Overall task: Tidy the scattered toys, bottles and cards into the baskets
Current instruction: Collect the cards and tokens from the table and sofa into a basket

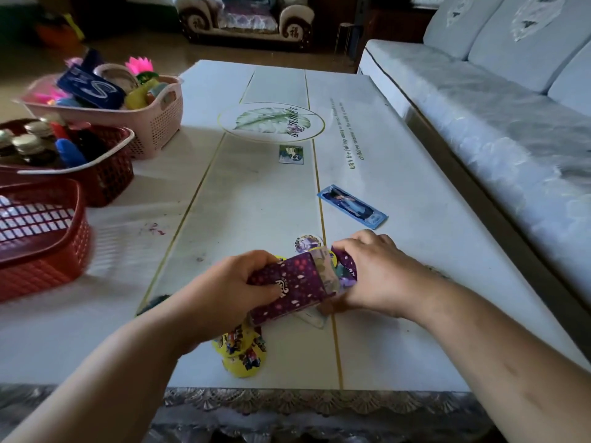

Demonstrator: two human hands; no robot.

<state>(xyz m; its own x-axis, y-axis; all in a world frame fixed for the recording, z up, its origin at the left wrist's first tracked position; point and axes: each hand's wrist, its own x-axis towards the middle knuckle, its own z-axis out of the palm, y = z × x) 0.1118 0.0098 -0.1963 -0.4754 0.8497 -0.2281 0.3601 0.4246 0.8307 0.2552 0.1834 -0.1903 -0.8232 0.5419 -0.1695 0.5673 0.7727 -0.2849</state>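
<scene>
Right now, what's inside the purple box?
Picture cards poke out of the open end of the purple box. Whatever sits deeper is hidden by its walls, the left hand and the right hand.

I read this as home living room. Long pale sofa (499, 100) runs close along right side of low bench (271, 193). Ornate armchair (244, 19) with scroll arms stands across tan floor (160, 55), far end. Bench wears printed leaf cover, lace trim (287, 401) hanging at near edge. Pink basket (160, 119) heaped with toys (139, 67) at left.
</scene>
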